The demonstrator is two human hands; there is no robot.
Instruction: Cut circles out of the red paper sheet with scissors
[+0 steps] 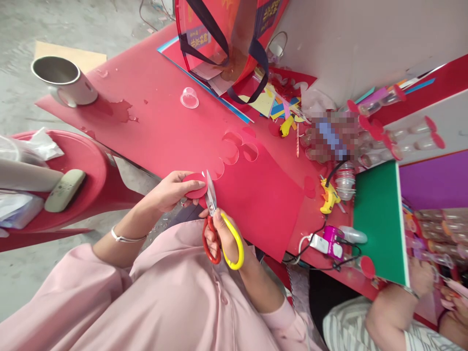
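My left hand point(180, 189) pinches a round red paper disc point(194, 186), thumb on top and fingers beneath. In my right hand point(224, 234) are scissors point(211, 197) with one red and one yellow handle loop. Their blades point away from me and lie right at the disc's right edge, the tips slightly apart. Just beyond, a large red sheet point(256, 200) lies on the red table point(153, 122), with several round holes cut along its far left edge.
A metal mug point(64, 80) stands at the far left. Past the sheet are a clear cup point(189, 98), a red bag point(237, 39) and paper scraps. A yellow glue gun point(329, 197), cables and a green board point(380, 219) lie right. Another person's arm point(391, 312) shows lower right.
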